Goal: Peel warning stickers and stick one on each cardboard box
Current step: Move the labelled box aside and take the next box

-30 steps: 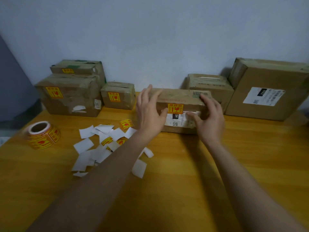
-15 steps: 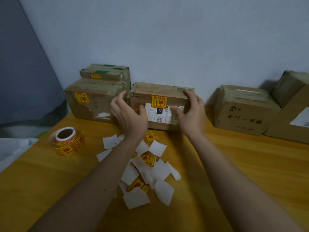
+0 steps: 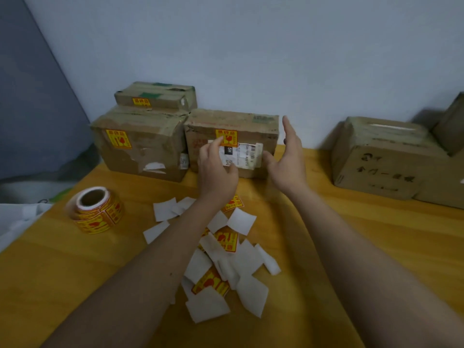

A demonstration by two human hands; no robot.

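A cardboard box (image 3: 233, 121) with a yellow warning sticker (image 3: 227, 137) and a white shipping label stands against the wall beside two stickered boxes (image 3: 140, 144). My left hand (image 3: 217, 167) hovers open in front of its face, fingertips near the sticker. My right hand (image 3: 288, 156) is open just off the box's right end, not touching it. A roll of yellow warning stickers (image 3: 96, 209) sits at the left of the table. Loose stickers and white backing papers (image 3: 226, 259) lie in a heap under my left forearm.
A brown box with handwriting (image 3: 381, 156) and a larger box (image 3: 452, 126) behind it stand at the right, with no sticker showing. The wooden table (image 3: 351, 247) meets the wall at the back. White cloth (image 3: 15, 217) lies past the table's left edge.
Both hands carried the stickered box left, set it against the other stickered boxes, then let go and drew back open. The view shifted left.
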